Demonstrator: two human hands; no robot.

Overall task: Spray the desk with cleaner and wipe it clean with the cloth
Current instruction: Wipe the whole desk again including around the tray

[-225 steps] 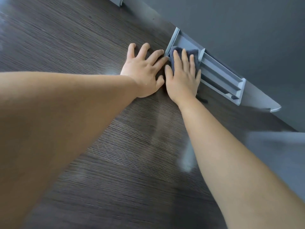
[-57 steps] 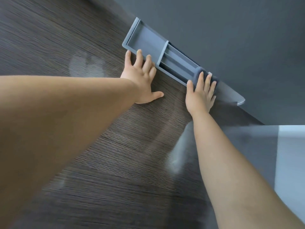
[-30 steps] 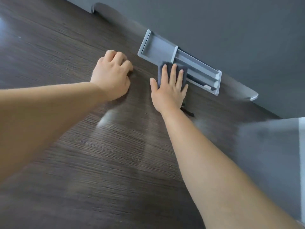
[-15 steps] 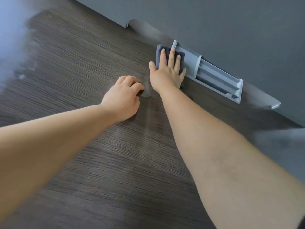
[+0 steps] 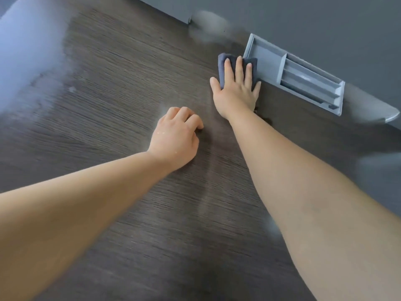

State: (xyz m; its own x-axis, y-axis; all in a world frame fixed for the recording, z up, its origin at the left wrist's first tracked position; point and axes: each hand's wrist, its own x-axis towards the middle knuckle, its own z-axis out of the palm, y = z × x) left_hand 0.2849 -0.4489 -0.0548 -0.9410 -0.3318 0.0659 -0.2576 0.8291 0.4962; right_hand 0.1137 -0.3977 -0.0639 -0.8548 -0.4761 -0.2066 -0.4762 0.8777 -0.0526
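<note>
A dark wood-grain desk (image 5: 112,88) fills the view. My right hand (image 5: 236,92) lies flat, fingers spread, pressing a folded dark blue-grey cloth (image 5: 223,64) onto the desk near its far edge, just left of the grey tray. My left hand (image 5: 176,137) rests on the desk nearer to me, fingers curled into a loose fist, holding nothing that I can see. No spray bottle is in view.
A grey plastic tray (image 5: 269,61) with slotted compartments lies along the far edge against a dark grey wall (image 5: 325,22). A pale glare patch (image 5: 32,51) covers the desk's far left. The desk's right edge is near my right forearm.
My right hand has slid the cloth left, off the tray's end onto the desk surface. My left hand stays curled and has drawn back slightly toward me.
</note>
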